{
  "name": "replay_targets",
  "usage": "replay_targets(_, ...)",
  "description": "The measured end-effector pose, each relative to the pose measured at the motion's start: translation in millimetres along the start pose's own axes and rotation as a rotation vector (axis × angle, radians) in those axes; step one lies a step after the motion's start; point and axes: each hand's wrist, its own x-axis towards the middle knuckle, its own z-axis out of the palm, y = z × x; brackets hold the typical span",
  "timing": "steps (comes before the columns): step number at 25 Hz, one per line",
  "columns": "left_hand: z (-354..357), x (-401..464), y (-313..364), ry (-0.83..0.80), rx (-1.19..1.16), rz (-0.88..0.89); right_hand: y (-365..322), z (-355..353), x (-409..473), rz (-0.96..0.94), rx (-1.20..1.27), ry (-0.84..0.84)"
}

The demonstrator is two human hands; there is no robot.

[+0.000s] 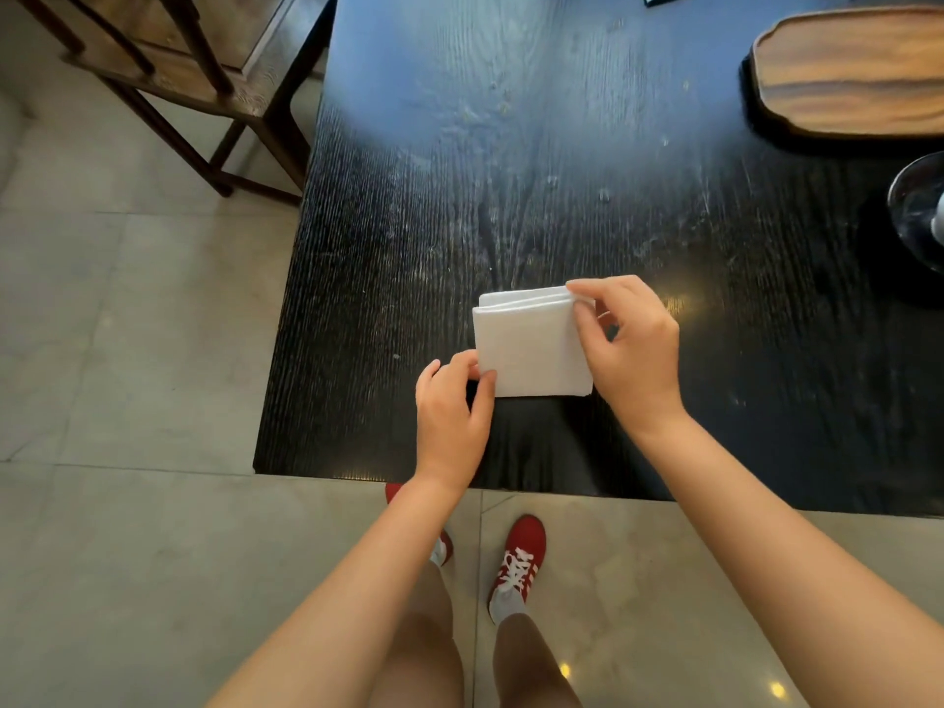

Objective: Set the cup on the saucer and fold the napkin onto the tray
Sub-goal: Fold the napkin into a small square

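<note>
- Head view: the white napkin [531, 344] lies folded into a small square near the front edge of the dark table [511, 145].
- My left hand [452, 406] pinches its near-left corner between thumb and fingers; my right hand [626, 350] pinches the far-right corner.
- It looks light, soft and limp, in loose layers that could slip apart, so I judge the stacked corners the best hold.
- The wooden tray [848, 69] sits well apart, far right.
- A glass saucer [917, 212] shows at the right edge; the cup I cannot make out.
- No writing is readable.
</note>
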Motion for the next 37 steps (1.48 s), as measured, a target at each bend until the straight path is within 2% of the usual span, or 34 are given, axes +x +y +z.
replay_targets(5,3,5,4,0.034,0.064,-0.034,17,28,15,0.172,-0.072,-0.029)
replay_targets(7,2,10,5,0.022,0.196,0.011,23,33,16,0.208,-0.118,-0.027)
replay_targets(9,4,18,6,-0.07,0.394,0.122,23,33,14,0.183,-0.194,0.02)
replay_targets(11,10,27,6,-0.174,0.554,0.217,23,33,7,0.046,-0.334,0.042)
replay_targets(14,17,35,-2,-0.252,0.663,0.211,24,35,-7,-0.155,-0.493,-0.165)
replay_targets(18,21,36,-9,-0.302,0.71,0.202,36,39,-15,-0.101,-0.578,-0.382)
replay_targets(22,22,38,-8,-0.324,0.765,0.192,40,43,-18,-0.043,-0.631,-0.433)
replay_targets(31,16,41,0,-0.477,0.808,0.134,34,42,-16,0.011,-0.744,-0.515)
replay_targets(33,13,42,3,-0.506,0.725,0.136,34,42,-16,0.011,-0.735,-0.522)
replay_targets(35,8,39,8,-0.427,0.504,0.072,34,43,-16,0.017,-0.727,-0.518)
replay_targets(37,4,37,14,-0.207,0.285,-0.054,34,43,-15,0.021,-0.717,-0.511)
